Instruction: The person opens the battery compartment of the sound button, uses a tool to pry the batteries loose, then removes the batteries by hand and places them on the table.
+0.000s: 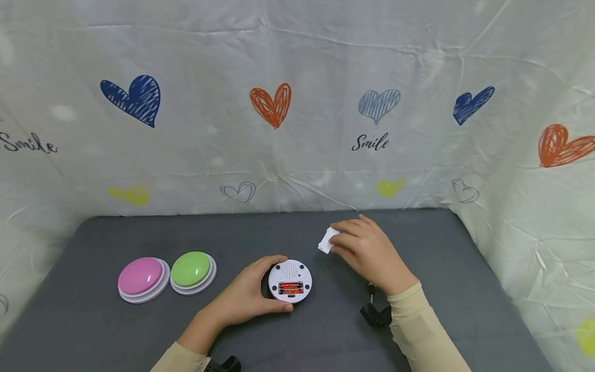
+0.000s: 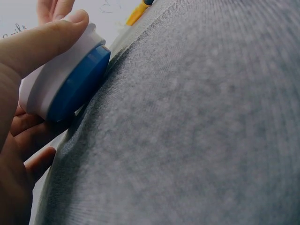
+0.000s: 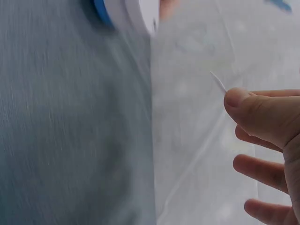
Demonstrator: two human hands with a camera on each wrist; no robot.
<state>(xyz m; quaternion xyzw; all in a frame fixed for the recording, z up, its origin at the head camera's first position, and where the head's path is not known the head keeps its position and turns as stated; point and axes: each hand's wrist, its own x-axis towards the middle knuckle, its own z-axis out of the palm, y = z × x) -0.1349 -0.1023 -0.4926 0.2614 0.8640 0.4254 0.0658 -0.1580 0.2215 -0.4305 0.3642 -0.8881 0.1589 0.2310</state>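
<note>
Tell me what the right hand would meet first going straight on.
Likely the cloth beyond the table, with the white cover that the right hand pinches touching first. The way there looks free, though the hand's height is hard to judge.

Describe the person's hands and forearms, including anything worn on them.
The left hand and right hand are bare, with no gloves or rings visible. The left sleeve and right sleeve are long, plain and cream. A black device shows at the left sleeve; a similar black piece shows beside the right, its attachment hidden.
</note>
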